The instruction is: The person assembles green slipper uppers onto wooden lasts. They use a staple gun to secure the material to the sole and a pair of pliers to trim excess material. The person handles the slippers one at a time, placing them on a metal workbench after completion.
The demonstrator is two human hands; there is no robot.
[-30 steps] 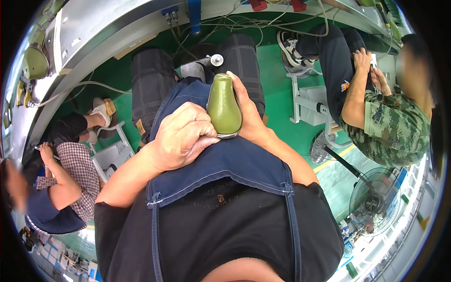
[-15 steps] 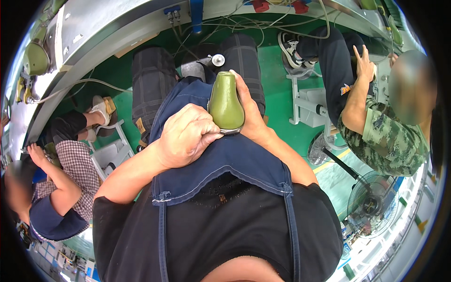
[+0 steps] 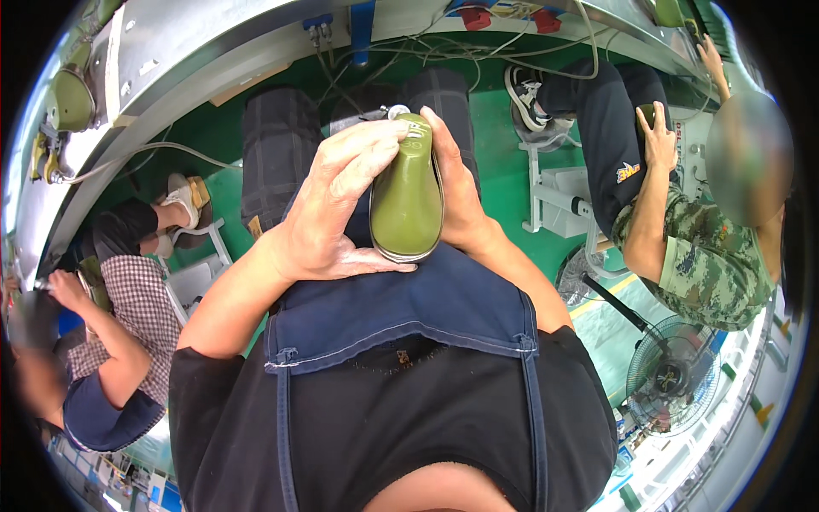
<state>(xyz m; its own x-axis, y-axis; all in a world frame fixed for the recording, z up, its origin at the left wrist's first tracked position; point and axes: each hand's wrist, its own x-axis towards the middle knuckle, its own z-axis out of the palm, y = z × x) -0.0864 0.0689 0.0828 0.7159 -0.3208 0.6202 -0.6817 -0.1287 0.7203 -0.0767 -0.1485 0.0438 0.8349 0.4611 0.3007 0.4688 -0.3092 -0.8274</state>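
Note:
A glossy olive-green piece shaped like a shoe last [image 3: 406,205] is upright between my hands in front of my blue apron [image 3: 409,307]. It is narrow at the far end, with pale marks there, and broad and rounded at the near end, where a thin pale-and-dark edge shows. My left hand [image 3: 328,200] spans its left side, fingers at the narrow end and thumb along the near edge. From the right, my right hand [image 3: 461,196] grips it, the thumb lying along its side. The right fingers are mostly hidden behind the piece.
A round metal fitting [image 3: 397,112] shows just beyond the green piece. The metal bench [image 3: 205,64] curves across the far side, with loose cables [image 3: 409,51] beneath. Co-workers sit on both sides. A floor fan [image 3: 672,371] stands at the right.
The green piece has tilted, showing more of its length and its marked narrow end. My left hand has uncurled, its fingers moving from the near edge up to the narrow end.

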